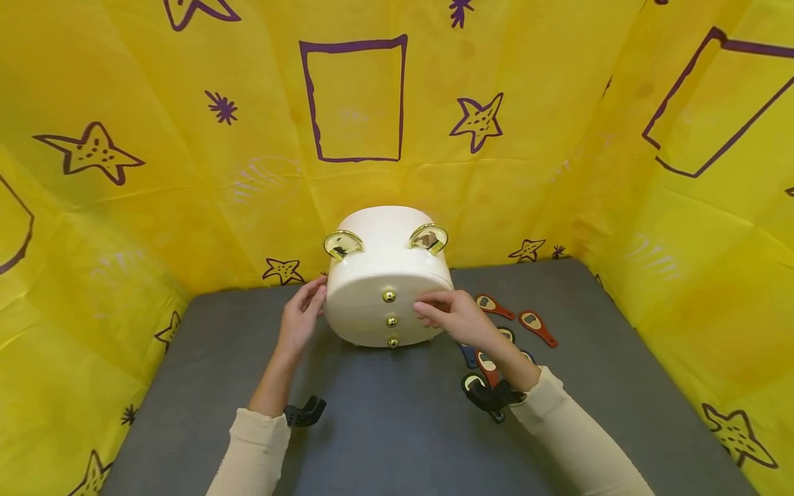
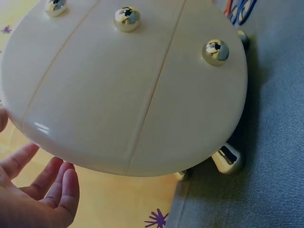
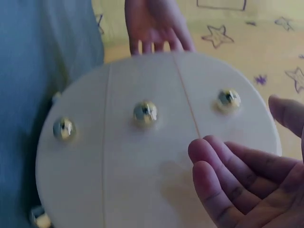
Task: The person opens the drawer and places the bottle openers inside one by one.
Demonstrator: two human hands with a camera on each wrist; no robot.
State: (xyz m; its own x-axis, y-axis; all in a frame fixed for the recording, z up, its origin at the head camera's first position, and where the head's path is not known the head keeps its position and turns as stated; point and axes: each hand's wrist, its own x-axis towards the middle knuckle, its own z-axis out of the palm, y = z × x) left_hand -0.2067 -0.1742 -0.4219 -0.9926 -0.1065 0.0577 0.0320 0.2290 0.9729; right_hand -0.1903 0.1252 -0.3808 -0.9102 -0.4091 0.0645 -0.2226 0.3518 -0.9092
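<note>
A glossy white cabinet (image 1: 360, 310) with gold ears and three round gold knobs (image 2: 127, 19) stands on the grey table; two seams divide its front into three drawers. My left hand (image 1: 302, 313) is at the cabinet's left side, fingers extended, with fingertips at its edge in the left wrist view. In front of the right half of the cabinet's face hovers my right hand (image 3: 247, 183), its fingers loosely bent and nothing between them. Whether those fingertips touch the front cannot be told. Small gold feet (image 2: 228, 159) show under the cabinet.
To the right lie several paddle-shaped pieces with cream ovals, among them a red one (image 1: 538, 328) and a blue one (image 1: 468, 355); some are partly hidden behind my right forearm. Yellow cloth walls (image 1: 248, 172) with purple drawings surround the table (image 1: 372, 427).
</note>
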